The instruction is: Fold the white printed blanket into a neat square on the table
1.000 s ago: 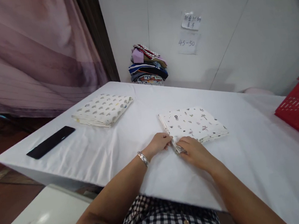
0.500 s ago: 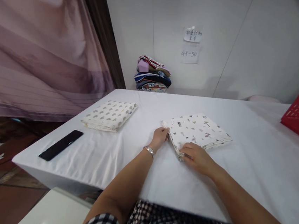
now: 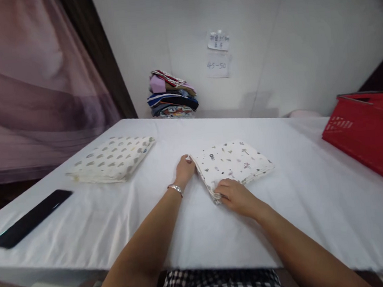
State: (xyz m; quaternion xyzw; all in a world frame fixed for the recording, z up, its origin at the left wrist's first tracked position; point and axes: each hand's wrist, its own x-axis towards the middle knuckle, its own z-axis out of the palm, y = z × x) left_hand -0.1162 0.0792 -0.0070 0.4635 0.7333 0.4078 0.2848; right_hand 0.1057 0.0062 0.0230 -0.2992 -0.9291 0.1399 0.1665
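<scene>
A folded white cloth (image 3: 230, 162) with small plant prints lies on the white-covered table (image 3: 207, 236) in front of me. My left hand (image 3: 184, 170), with a silver bracelet on its wrist, pinches the cloth's far left corner. At the near left corner, my right hand (image 3: 236, 196) grips the layered edge between thumb and fingers. The left edge between the hands is raised a little. To the left, apart from both hands, a second folded cloth (image 3: 115, 159) with grey cloud-like prints lies flat.
A long black flat object (image 3: 31, 218) lies at the table's left. Folded textiles (image 3: 173, 93) are stacked by the wall beyond the far edge. A red basket-like container (image 3: 370, 135) stands at the right. Paper notes (image 3: 218, 64) hang on the wall.
My view has turned to the right, so more of the red container shows. Both hands keep their grip on the plant-print cloth; its far left corner looks slightly more lifted.
</scene>
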